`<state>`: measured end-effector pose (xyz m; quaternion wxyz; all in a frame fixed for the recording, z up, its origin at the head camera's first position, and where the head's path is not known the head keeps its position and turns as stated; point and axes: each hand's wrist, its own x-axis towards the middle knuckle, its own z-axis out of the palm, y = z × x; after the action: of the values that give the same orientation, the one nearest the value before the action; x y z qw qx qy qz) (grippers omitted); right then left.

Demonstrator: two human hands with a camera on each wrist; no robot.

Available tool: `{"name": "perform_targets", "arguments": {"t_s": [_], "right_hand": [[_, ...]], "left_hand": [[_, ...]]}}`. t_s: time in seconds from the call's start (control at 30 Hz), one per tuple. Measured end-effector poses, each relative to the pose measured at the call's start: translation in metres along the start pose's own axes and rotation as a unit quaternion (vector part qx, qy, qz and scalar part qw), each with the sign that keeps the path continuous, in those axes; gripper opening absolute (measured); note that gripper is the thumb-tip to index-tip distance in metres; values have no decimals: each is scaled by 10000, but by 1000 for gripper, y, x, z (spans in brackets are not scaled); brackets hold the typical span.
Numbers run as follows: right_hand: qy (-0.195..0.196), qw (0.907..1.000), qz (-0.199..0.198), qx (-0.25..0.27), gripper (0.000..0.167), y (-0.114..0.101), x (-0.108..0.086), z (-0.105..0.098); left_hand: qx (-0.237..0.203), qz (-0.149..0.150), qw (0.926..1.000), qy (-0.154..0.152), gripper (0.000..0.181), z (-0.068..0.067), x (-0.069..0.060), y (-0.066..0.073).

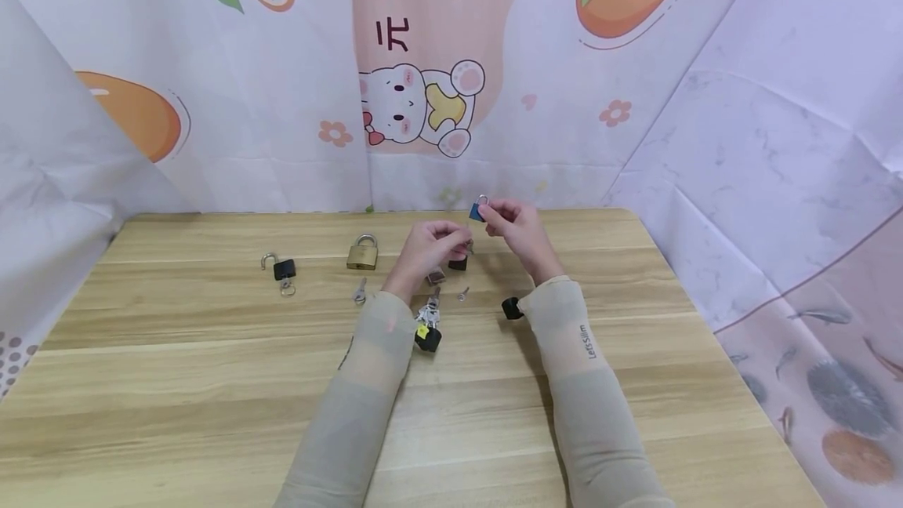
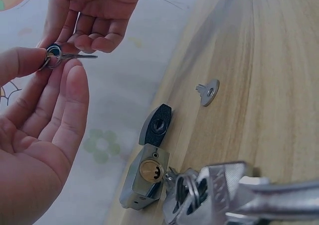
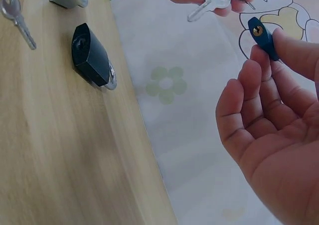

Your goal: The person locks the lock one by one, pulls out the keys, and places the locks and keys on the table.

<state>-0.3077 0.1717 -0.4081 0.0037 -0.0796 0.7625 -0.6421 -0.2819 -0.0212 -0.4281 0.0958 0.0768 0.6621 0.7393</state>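
Note:
My right hand (image 1: 520,234) pinches a small blue padlock (image 1: 476,213) between thumb and fingertips, raised above the table's far edge. Its shackle points up in the head view, and the brass keyhole of the blue padlock (image 3: 257,31) shows in the right wrist view. Just left of it, my left hand (image 1: 426,251) pinches a ring with small silver keys (image 3: 217,0). One key sticks out past the fingertips; the padlock and keys are apart. Below the hands lie a black padlock (image 2: 158,125) and a silver padlock (image 2: 144,180) with a brass cylinder.
On the wooden table (image 1: 212,382) lie a brass padlock (image 1: 362,257), an unlocked black padlock (image 1: 284,270) with keys, and loose keys (image 1: 360,291). A black padlock (image 1: 427,339) with a yellow mark lies by the left forearm, another black padlock (image 1: 512,308) by the right. A printed curtain (image 1: 282,139) hangs behind.

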Motion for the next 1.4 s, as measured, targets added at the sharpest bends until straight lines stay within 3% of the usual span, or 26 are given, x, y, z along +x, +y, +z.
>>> {"name": "perform_targets", "arguments": {"t_s": [0.27, 0.43, 0.7, 0.83, 1.03, 1.27, 1.4], "right_hand": [[-25, 10000, 54, 45, 38, 2, 1, -5], [-129, 9998, 120, 18, 39, 3, 1, -9], [-335, 9993, 158, -99, 34, 4, -1, -15], [-417, 9988, 209, -120, 31, 5, -2, -17], [-541, 9979, 267, -223, 29, 4, -2, -17], [-626, 9968, 331, -370, 30, 6, -2, -18], [-633, 9964, 366, -419, 30, 6, -2, -18]], "left_hand": [[36, -119, 9991, -401, 24, 3, -1, 1], [442, -157, 9958, -785, 24, 11, -2, 2], [1381, -951, 9782, -1225, 22, 23, -7, -3], [1763, -1078, 9710, -1204, 17, 29, -9, -6], [2053, -1076, 9647, -1247, 17, 35, -9, -11], [2392, -724, 9589, -1347, 15, 35, -10, -13], [2450, -817, 9572, -1303, 12, 35, -10, -15]]}}
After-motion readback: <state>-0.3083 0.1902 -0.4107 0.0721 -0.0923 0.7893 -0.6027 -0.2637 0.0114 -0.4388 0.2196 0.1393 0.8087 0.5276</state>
